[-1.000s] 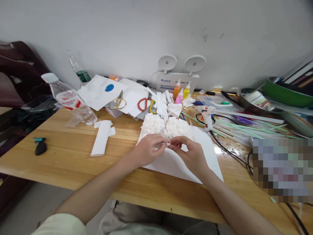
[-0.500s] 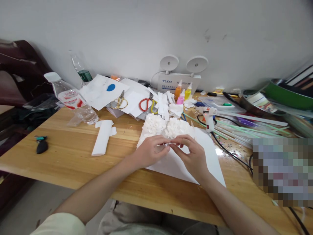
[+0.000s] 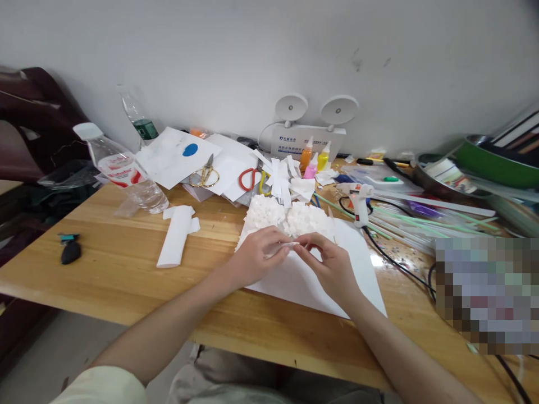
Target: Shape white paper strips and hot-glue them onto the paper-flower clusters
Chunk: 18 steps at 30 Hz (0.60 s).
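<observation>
Between my two hands is a small strip of white paper (image 3: 290, 244), mostly hidden by fingers. My left hand (image 3: 259, 255) pinches its left end, and my right hand (image 3: 326, 258) pinches the right end. Both hands hover over a white sheet (image 3: 311, 289) lying on the table. Two clusters of crumpled white paper pieces, a left cluster (image 3: 266, 212) and a right cluster (image 3: 306, 219), cover the far part of that sheet, just beyond my fingers. Loose white paper strips (image 3: 280, 179) lie in a heap behind the clusters.
A hot glue gun (image 3: 360, 205) stands at the right, its black cord trailing forward. Gold-handled scissors (image 3: 205, 174) and red-and-yellow-handled scissors (image 3: 252, 178) rest on papers. Left are a water bottle (image 3: 122, 168), a folded white paper piece (image 3: 176, 238) and a black object (image 3: 71, 251).
My fingertips have spread slightly apart, so more of the white paper strip shows between them. My left hand has shifted a little up and left.
</observation>
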Available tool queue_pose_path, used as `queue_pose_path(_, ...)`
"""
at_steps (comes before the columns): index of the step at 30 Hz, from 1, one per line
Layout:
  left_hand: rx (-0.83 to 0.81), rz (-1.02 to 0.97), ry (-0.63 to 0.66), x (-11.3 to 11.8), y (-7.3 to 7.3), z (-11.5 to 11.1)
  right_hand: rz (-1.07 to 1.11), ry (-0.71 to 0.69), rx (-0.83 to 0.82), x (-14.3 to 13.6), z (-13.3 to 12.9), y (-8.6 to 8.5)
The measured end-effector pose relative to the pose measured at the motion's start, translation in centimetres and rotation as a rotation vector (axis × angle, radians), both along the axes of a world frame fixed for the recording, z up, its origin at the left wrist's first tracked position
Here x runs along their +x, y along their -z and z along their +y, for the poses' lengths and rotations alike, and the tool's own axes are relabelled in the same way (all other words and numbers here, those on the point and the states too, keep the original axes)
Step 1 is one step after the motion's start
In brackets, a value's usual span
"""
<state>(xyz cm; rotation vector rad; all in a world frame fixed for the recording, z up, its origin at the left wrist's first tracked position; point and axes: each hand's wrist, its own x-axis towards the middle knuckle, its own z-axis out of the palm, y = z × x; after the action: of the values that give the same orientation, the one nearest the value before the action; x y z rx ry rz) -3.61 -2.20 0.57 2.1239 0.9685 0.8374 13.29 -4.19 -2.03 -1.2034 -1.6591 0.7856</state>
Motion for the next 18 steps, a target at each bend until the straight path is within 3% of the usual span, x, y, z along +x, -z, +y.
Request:
queue_pose_path(9, -0.049, 0.008, -0.084, -0.07, -0.24, 0.03, -0.027, -0.069, -0.037, 0.30, 0.02, -0.30)
queue_pose_path(18, -0.012, 0.010, -0.044, 0.04, 0.32, 0.24, -0.008, -0.146, -0.009, 0.07, -0.09, -0.43)
